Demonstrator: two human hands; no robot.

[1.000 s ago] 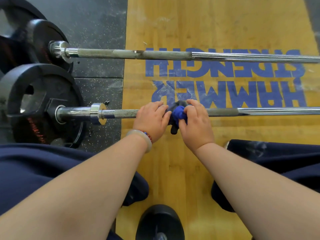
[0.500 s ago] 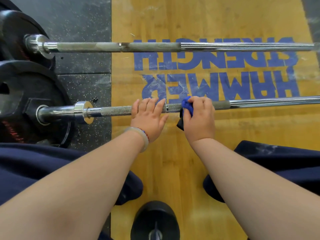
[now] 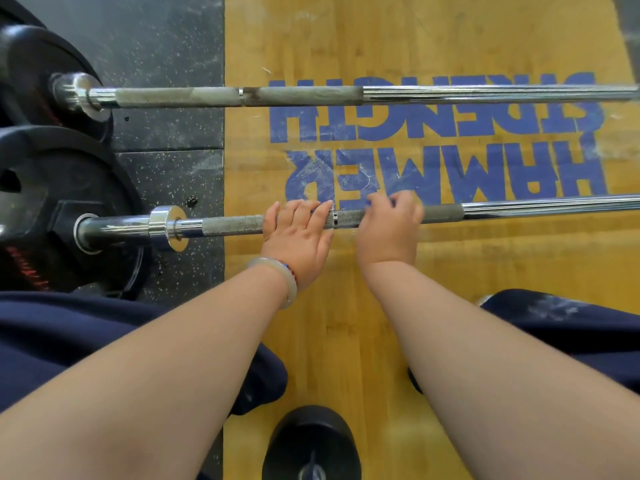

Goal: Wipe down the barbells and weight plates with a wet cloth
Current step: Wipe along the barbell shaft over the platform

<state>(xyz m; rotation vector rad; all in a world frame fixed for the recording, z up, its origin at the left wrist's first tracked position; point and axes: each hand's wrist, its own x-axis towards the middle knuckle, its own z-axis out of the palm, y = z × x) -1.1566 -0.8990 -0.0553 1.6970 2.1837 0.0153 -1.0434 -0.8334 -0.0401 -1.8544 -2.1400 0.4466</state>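
Note:
Two steel barbells lie across a yellow wooden platform. On the near barbell [image 3: 232,226] rests my left hand [image 3: 298,237], fingers laid straight over its knurled shaft. Just to the right, my right hand [image 3: 389,230] is curled over the same shaft, holding a blue cloth [image 3: 370,202] of which only a sliver shows past the fingers. A black weight plate [image 3: 52,209] sits on the near bar's left end, behind a chrome collar [image 3: 169,226]. The far barbell [image 3: 311,95] lies parallel, with another black plate [image 3: 31,67] at its left.
Dark speckled rubber flooring [image 3: 166,64] borders the platform on the left. Blue upside-down lettering [image 3: 440,140] is printed on the wood between the bars. A black dumbbell head [image 3: 311,441] sits near the bottom edge between my knees, in dark blue trousers.
My right hand has slid the cloth to the right along the near bar, away from my left hand. The cloth is now almost hidden under the fingers. The view shifted slightly.

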